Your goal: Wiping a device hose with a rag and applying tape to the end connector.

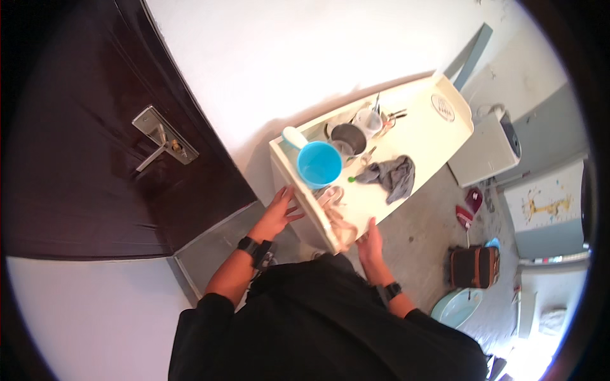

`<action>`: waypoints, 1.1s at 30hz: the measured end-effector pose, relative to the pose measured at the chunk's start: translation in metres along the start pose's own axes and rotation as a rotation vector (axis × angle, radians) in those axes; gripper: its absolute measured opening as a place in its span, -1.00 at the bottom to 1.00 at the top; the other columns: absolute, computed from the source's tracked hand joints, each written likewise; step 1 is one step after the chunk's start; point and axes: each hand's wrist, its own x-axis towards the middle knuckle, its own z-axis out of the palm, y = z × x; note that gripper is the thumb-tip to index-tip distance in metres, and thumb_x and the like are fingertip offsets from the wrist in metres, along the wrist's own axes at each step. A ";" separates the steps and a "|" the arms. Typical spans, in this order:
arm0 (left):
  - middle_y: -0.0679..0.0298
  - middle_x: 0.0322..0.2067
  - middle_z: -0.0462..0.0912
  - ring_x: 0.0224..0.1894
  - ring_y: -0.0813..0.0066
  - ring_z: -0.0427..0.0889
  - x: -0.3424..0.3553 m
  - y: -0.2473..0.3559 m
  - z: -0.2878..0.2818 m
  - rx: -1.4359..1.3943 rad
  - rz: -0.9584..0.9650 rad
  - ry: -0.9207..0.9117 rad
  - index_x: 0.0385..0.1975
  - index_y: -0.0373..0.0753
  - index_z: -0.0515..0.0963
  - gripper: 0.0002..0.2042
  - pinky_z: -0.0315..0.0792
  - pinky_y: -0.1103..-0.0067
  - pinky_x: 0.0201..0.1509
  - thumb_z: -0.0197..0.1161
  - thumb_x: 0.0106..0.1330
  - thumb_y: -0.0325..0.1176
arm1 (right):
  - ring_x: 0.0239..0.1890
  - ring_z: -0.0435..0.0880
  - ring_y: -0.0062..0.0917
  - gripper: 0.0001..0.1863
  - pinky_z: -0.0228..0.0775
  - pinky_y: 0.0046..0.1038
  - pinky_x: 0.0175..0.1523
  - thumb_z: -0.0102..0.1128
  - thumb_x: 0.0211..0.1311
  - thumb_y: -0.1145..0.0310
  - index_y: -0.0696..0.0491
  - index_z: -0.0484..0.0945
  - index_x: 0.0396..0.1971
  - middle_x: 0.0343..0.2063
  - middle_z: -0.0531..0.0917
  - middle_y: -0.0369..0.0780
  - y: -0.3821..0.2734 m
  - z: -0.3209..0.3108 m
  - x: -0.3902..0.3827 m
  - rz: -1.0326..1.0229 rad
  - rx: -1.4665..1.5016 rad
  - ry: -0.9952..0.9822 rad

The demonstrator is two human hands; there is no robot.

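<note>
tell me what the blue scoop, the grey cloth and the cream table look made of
Blue scoop: probably plastic, smooth, judging by its even bright colour.
Grey cloth: matte fabric, from its soft crumpled folds; the fibre can't be told.
Cream table: perhaps painted or laminated board, smooth, from its even pale surface; plastic isn't ruled out.

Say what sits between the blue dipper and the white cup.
In the head view, a grey round container sits between the blue dipper and the white cup.
</note>
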 end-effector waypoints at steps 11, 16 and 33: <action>0.03 0.38 -0.13 0.34 -0.24 -0.01 0.025 0.000 -0.041 -0.071 -0.145 -0.037 0.42 -0.23 -0.23 0.01 0.38 0.02 0.16 0.35 0.20 0.05 | 0.32 0.27 -0.32 -0.14 0.07 -0.16 0.37 0.12 0.18 -0.26 0.00 0.15 0.32 0.27 0.33 -0.18 0.010 -0.001 0.009 -0.064 0.005 -0.186; 0.09 0.34 0.08 0.31 -0.13 0.14 0.035 -0.001 -0.044 0.058 -0.161 -0.147 0.43 -0.07 -0.18 -0.17 0.40 0.04 0.16 0.20 0.34 0.00 | 0.29 0.32 -0.29 -0.09 0.14 -0.24 0.36 0.04 0.19 -0.31 0.10 0.15 0.32 0.26 0.36 -0.17 0.019 0.009 0.009 -0.053 0.116 -0.133; 0.08 0.26 0.19 0.29 0.16 0.28 0.039 0.018 -0.034 0.018 -0.268 -0.194 0.28 -0.24 -0.10 -0.33 0.51 0.10 0.13 0.23 0.36 -0.30 | 0.15 0.44 -0.20 -0.16 0.25 -0.23 0.29 -0.05 0.19 -0.33 0.04 0.27 0.26 0.19 0.44 -0.13 0.010 0.040 -0.018 0.166 0.439 0.028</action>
